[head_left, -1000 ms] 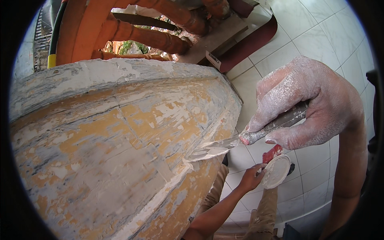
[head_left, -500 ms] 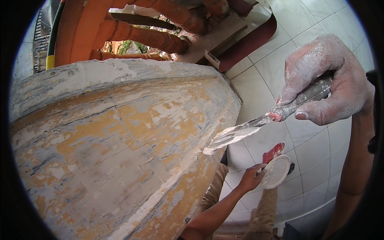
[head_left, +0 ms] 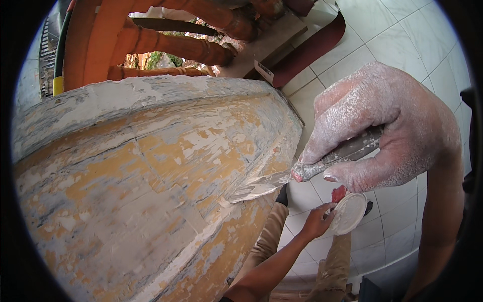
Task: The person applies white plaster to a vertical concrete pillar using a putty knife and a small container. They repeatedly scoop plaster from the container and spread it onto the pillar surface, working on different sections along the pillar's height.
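Note:
Dusted with white powder, my right hand (head_left: 397,121) is closed round the dark handle of a putty knife (head_left: 347,151). White paste coats its blade, whose tip lies against the long raised edge of a large wooden panel (head_left: 151,176). That panel is patchy with ochre, grey and white filler. Lower down, my left hand (head_left: 318,222) grips a round white lid (head_left: 349,213) smeared with paste by its rim. Behind the lid shows a flat red piece (head_left: 338,194), partly covered; whether my left fingers hold it too I cannot make out.
Orange-brown turned wooden spindles (head_left: 186,45) stand beyond the panel's far edge. Next to them lie a board (head_left: 276,40) and a curled dark red strip (head_left: 314,50) on the white tiled floor (head_left: 392,45). My legs (head_left: 329,267) are below the lid.
My right hand has moved left and downward, and the knife's blade has slid along the panel's edge toward me. The left hand with the lid has barely shifted.

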`<action>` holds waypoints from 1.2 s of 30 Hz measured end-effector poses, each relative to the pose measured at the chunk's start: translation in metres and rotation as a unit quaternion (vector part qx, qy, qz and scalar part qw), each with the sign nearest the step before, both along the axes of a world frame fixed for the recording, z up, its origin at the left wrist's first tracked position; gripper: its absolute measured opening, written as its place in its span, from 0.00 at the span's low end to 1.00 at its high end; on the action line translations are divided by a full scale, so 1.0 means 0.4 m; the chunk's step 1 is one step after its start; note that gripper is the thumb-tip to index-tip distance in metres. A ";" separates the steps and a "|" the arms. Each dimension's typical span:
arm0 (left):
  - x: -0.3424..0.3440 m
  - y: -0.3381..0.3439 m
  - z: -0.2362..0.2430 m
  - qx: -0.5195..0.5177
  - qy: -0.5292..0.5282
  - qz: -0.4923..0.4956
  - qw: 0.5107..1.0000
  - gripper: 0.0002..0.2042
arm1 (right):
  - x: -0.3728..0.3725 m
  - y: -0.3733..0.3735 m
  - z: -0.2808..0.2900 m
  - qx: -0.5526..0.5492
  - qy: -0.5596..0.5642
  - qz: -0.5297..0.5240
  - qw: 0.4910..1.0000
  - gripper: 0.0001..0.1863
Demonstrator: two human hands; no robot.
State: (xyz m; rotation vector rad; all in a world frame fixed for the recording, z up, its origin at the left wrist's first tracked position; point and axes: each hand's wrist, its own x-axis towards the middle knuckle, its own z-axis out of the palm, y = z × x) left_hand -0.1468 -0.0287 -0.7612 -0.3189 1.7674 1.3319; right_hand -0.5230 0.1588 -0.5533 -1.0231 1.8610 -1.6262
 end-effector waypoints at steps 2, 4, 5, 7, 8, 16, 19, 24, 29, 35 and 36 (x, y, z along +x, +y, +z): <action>0.003 -0.001 0.001 -0.018 0.050 -0.012 0.999 0.18 | 0.047 0.014 0.008 0.049 -0.009 -0.012 0.999 0.16; 0.002 -0.003 0.004 -0.021 0.078 -0.024 0.996 0.18 | 0.105 0.032 0.001 0.074 -0.056 -0.036 0.995 0.17; -0.002 -0.005 0.004 -0.016 0.078 -0.031 0.996 0.18 | 0.136 0.044 -0.005 0.063 -0.068 -0.063 0.994 0.17; -0.008 -0.009 0.009 -0.035 0.042 -0.042 0.998 0.19 | 0.188 0.066 -0.018 0.052 -0.070 -0.109 0.990 0.16; -0.007 -0.010 0.015 -0.058 0.004 -0.047 0.997 0.19 | 0.202 0.078 -0.027 0.044 -0.079 -0.123 0.988 0.17; 0.017 -0.011 -0.018 -0.014 0.042 -0.031 0.999 0.18 | 0.258 0.010 -0.063 -0.056 -0.094 -0.243 0.964 0.18; 0.050 -0.010 -0.046 0.009 0.030 0.031 0.999 0.16 | 0.266 -0.021 -0.061 -0.060 -0.069 -0.254 0.963 0.18; 0.085 -0.022 -0.079 0.012 0.074 0.030 0.997 0.15 | 0.284 -0.024 -0.033 0.035 -0.021 -0.247 0.968 0.20; 0.060 -0.019 -0.055 -0.014 0.058 -0.037 0.997 0.17 | 0.304 -0.013 -0.047 0.075 -0.057 -0.265 0.960 0.20; 0.070 -0.006 -0.036 -0.019 0.104 0.017 0.994 0.19 | 0.312 0.005 -0.043 0.070 -0.049 -0.312 0.946 0.20; 0.087 0.009 -0.031 -0.047 0.158 0.073 0.984 0.19 | 0.316 0.002 -0.035 0.056 -0.045 -0.303 0.950 0.20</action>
